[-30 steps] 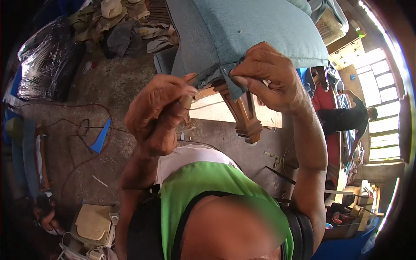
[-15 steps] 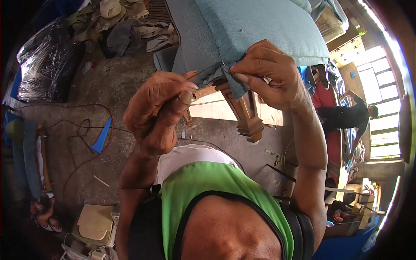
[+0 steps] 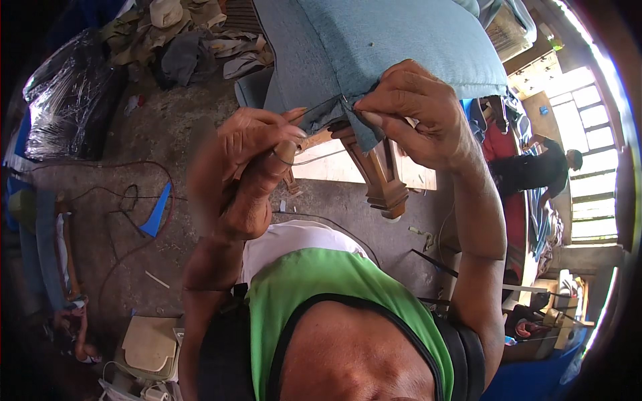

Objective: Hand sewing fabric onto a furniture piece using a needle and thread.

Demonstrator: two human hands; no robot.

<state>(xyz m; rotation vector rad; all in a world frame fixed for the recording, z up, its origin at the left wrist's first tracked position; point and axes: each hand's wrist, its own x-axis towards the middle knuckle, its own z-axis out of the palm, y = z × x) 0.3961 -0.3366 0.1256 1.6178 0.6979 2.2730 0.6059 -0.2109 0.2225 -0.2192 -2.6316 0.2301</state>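
Observation:
A blue upholstered seat (image 3: 401,47) stands in front of me on carved wooden legs. At its near corner, a loose fabric flap (image 3: 365,136) hangs over a brown wooden leg (image 3: 382,177). My right hand (image 3: 424,117) pinches the fabric at that corner between thumb and fingers. To the left, my left hand (image 3: 247,167) is closed on a dark thread (image 3: 319,107) pulled taut to the corner. A strand also loops round a digit of that hand and trails right below the seat. Whether a needle sits in either pinch is hidden by the fingers.
A plastic-wrapped black bundle (image 3: 60,100) and heaped cloth (image 3: 187,57) lie at the far left. A hose (image 3: 134,162) and a blue scrap (image 3: 156,210) are on the floor. One person (image 3: 535,167) stands by a table at right; another (image 3: 77,327) is at lower left.
Both hands keep nearly the same hold and place. The person at right has shifted posture, and the person at lower left has moved an arm.

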